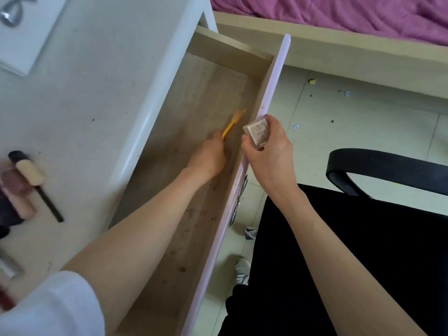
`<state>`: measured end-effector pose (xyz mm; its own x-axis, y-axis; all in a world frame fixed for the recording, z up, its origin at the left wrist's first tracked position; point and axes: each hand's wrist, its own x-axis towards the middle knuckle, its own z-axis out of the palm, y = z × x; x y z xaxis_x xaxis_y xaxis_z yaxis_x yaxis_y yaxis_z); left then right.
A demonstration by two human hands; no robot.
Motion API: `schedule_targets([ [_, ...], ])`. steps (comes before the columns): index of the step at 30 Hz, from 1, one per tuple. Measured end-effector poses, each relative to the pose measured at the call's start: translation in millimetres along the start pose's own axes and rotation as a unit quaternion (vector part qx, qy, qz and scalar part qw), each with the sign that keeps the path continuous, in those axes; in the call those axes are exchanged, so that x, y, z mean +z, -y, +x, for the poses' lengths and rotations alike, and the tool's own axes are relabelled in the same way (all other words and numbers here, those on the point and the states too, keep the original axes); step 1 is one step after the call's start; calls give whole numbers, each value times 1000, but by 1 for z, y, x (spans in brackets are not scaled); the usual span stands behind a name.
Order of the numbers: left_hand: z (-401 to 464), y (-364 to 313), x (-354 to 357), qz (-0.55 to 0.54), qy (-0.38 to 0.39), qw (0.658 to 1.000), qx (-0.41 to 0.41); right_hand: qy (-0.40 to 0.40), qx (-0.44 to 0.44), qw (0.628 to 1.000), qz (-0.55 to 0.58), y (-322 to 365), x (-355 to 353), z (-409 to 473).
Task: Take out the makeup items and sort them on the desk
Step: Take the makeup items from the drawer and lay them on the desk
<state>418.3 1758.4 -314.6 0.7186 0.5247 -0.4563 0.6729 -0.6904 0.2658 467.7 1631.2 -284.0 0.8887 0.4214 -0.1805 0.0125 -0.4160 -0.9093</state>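
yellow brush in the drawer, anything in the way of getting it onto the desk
Nothing visible blocks it. The left hand already holds the yellow brush inside the open drawer, with only the desk's white front edge to lift over. The desk top is bare beside the items at its left edge.

Probably a home bedroom: bed [339,42] with purple blanket [339,13], white desk [97,81].
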Motion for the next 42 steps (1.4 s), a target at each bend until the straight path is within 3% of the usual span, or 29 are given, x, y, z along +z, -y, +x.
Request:
schedule_targets([
  [7, -92, 10, -10, -190, -49, 981, 12, 44, 16, 997, -57, 8, -4, -50],
  [12, -152, 26, -28, -269, -51, 962, 0, 14, -41, 990, -137, 32, 2, -88],
  [18, -191, 64, -79, -233, -188, 953, -43, 79, -98, 978, -167, 77, 39, -114],
  [24, -243, 147, -119, -154, -314, 928, -125, 155, -151, 966, -144, 127, 98, -144],
  [27, -257, 193, -128, -164, -315, 904, -236, 201, -162, 956, -140, 141, 127, -158],
  [32, -269, 256, -128, -86, -296, 899, -311, 215, -192, 942, -172, 149, 162, -178],
  [35, -266, 274, -129, -79, -233, 881, -404, 213, -206, 938, -181, 151, 175, -188],
  [37, -265, 282, -127, -66, -214, 880, -420, 209, -207, 938, -180, 153, 180, -192],
  [42, -262, 295, -125, -111, -262, 879, -383, 204, -212, 936, -192, 160, 185, -197],
])
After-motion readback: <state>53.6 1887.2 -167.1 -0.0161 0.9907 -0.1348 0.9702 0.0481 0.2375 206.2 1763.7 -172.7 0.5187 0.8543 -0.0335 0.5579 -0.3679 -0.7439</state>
